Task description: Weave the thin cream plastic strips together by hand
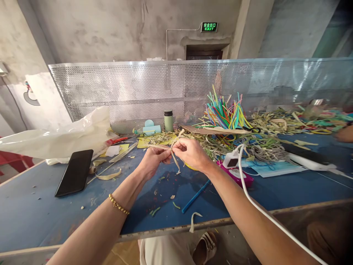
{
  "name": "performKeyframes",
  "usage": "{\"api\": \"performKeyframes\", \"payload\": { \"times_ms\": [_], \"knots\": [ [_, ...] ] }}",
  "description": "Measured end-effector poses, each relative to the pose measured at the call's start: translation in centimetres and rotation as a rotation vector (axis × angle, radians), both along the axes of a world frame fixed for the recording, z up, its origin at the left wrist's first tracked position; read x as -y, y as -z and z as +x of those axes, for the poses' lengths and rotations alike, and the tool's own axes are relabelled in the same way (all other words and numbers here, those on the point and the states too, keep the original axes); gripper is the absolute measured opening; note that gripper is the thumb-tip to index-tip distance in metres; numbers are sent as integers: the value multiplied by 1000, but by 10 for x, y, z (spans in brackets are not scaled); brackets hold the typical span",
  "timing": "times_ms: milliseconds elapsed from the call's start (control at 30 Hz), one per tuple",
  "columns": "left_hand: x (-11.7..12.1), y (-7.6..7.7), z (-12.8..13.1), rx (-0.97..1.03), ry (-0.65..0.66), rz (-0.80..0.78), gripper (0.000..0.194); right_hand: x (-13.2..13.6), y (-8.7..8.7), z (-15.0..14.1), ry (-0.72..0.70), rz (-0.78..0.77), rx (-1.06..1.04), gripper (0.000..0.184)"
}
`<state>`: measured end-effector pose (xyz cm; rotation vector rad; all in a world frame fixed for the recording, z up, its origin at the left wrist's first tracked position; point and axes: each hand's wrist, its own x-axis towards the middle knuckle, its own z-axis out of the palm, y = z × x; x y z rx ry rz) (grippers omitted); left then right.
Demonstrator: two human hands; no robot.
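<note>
Above the blue table, my left hand pinches a pale tan strip of dried leaf from the left. My right hand grips the same strip close by, thumb and fingertips together. One end of the strip curls up above the fingers and another hangs down between the hands. Where the pieces cross is partly covered by my fingers. Under and in front of my hands lie a thin blue stick, green scraps and a curled pale leaf strip at the table's edge.
On the left are a black phone and a plastic bag. Behind stand a green bottle and bundled coloured sticks before a perforated metal screen. A white cable runs beside my right arm; another person's hand shows far right.
</note>
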<state>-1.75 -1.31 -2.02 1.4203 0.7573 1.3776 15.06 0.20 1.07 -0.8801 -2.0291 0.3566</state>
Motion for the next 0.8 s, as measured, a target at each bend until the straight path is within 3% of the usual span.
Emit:
{"api": "performKeyframes", "payload": {
  "times_ms": [333, 800],
  "knots": [
    [0, 4, 4, 28, -19, 34, 30, 5, -7, 3, -3, -252, -31, 17],
    [4, -4, 0, 50, -54, 76, 29, -1, -4, 5, -113, -351, -171, 23]
  ]
}}
